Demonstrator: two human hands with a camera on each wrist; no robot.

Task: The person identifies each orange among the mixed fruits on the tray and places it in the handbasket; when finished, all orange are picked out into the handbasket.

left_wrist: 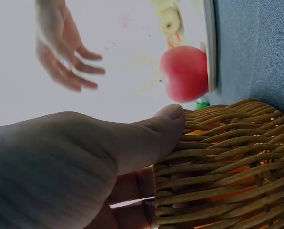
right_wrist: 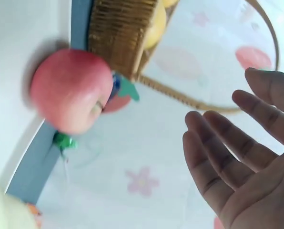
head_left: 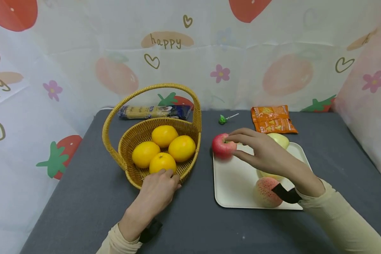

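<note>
My left hand (head_left: 158,190) grips the near rim of a wicker basket (head_left: 137,133); in the left wrist view the thumb (left_wrist: 154,136) and fingers lie on either side of the woven wall. Several oranges (head_left: 164,136) sit in the basket. My right hand (head_left: 266,150) hovers over a cream tray (head_left: 233,188), fingers loosely spread and holding nothing. A red apple (head_left: 221,147) rests at the tray's left side, near those fingertips; a gap separates them in the right wrist view (right_wrist: 237,152). A peach (head_left: 266,194) lies at the tray's front, and a pale green fruit (head_left: 280,140) is partly hidden behind the hand.
Behind the basket lies a long blue-and-yellow packet (head_left: 152,112). A green lollipop (head_left: 222,120) and an orange snack bag (head_left: 273,119) are at the table's back edge. The basket's tall handle (head_left: 160,85) arches above the oranges. A printed curtain (head_left: 219,31) hangs behind the dark table (head_left: 197,225).
</note>
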